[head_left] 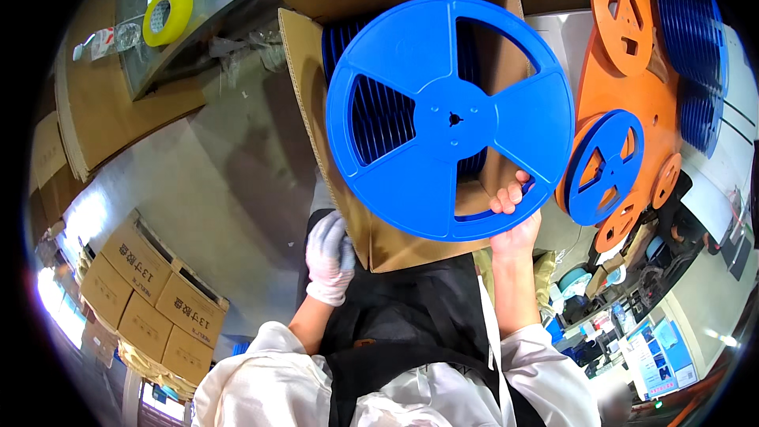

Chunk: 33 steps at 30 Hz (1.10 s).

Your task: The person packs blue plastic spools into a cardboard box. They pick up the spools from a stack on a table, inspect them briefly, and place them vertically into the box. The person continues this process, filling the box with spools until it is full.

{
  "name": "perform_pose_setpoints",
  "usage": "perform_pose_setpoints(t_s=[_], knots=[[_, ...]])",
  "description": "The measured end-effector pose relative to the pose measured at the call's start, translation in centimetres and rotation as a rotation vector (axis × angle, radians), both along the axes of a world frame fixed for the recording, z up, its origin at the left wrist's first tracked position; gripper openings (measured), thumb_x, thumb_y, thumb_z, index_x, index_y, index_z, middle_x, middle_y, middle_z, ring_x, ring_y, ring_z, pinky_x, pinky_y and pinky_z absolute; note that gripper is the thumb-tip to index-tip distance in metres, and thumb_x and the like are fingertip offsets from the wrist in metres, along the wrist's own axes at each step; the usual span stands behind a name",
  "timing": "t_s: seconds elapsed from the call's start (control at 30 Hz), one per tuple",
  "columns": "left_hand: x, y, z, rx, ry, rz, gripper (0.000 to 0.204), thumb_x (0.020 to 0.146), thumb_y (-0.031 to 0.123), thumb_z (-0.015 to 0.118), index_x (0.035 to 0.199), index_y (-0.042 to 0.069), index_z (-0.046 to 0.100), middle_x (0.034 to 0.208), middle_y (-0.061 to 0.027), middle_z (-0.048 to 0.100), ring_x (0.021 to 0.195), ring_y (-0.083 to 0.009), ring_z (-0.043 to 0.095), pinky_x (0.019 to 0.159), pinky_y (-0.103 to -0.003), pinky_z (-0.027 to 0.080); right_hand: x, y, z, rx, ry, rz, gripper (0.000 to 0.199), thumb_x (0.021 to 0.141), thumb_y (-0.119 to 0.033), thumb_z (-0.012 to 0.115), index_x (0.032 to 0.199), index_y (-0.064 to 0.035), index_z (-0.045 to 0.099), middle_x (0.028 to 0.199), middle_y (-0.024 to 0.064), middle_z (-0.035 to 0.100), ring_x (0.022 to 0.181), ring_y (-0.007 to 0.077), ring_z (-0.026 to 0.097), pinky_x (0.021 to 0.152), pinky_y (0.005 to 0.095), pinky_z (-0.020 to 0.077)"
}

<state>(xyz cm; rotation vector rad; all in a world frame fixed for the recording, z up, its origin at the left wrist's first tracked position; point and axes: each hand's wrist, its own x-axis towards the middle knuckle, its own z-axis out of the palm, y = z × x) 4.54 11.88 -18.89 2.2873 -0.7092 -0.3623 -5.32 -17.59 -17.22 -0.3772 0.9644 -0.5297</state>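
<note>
My right hand (514, 217) is bare and grips the lower rim of a large blue plastic reel (451, 117), holding it flat toward the camera in front of an open cardboard box (308, 71). Inside the box stand several more blue reels (379, 115) on edge. My left hand (330, 257), in a white glove, rests against the box's lower left corner with its fingers curled on the cardboard. The reel hides most of the box's opening.
To the right lie orange reels (632, 95) with a smaller blue reel (605, 166) on them, and a stack of blue reels (696, 39). A yellow tape roll (168, 14) sits top left. Stacked cartons (150, 285) stand on the floor at lower left.
</note>
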Motion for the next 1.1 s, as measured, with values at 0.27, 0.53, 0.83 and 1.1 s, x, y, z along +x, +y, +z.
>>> perform_pose_setpoints(t_s=[0.27,0.53,0.83,1.1], knots=[[4.1,-10.6,-15.9,0.109,0.572,0.592,0.078,0.090,0.033,0.058,0.151,0.005,0.019,0.150,-0.0259,0.031,0.137,-0.0401,0.034,0.114,-0.044,0.029,1.6,-2.0,-1.1,-0.139,0.112,-0.012,0.023,0.098,-0.030,0.049,0.098,-0.0082,0.058,0.064,-0.0002,0.053,0.052,0.0139,0.051,0.053,0.0313,0.0445],[7.5,-16.0,-24.5,0.356,0.316,0.910,0.085,0.088,0.035,0.060,0.149,-0.003,0.016,0.153,-0.0268,0.024,0.143,-0.0363,0.023,0.118,-0.042,0.021,6.6,-0.9,-0.1,-0.549,0.240,0.206,0.028,0.099,-0.031,0.048,0.103,-0.0046,0.057,0.067,0.0047,0.058,0.053,0.0165,0.055,0.054,0.0312,0.0481],[-1.8,-16.2,-25.6,-0.146,0.787,1.105,0.071,0.090,0.033,0.057,0.142,-0.003,0.026,0.145,-0.0239,0.035,0.137,-0.0352,0.032,0.115,-0.042,0.026,12.2,5.6,-3.4,-0.378,0.176,0.377,0.028,0.099,-0.022,0.046,0.111,0.0019,0.053,0.073,0.0151,0.061,0.061,0.0233,0.060,0.060,0.0370,0.0532],[-5.1,-15.3,-25.1,-0.131,0.890,1.049,0.060,0.089,0.029,0.056,0.136,-0.002,0.035,0.138,-0.0222,0.041,0.132,-0.0354,0.037,0.113,-0.043,0.028,15.1,9.5,-6.5,-0.409,0.211,0.625,0.030,0.105,-0.027,0.038,0.114,-0.0001,0.048,0.084,0.0092,0.059,0.069,0.0137,0.059,0.065,0.0262,0.0496]])
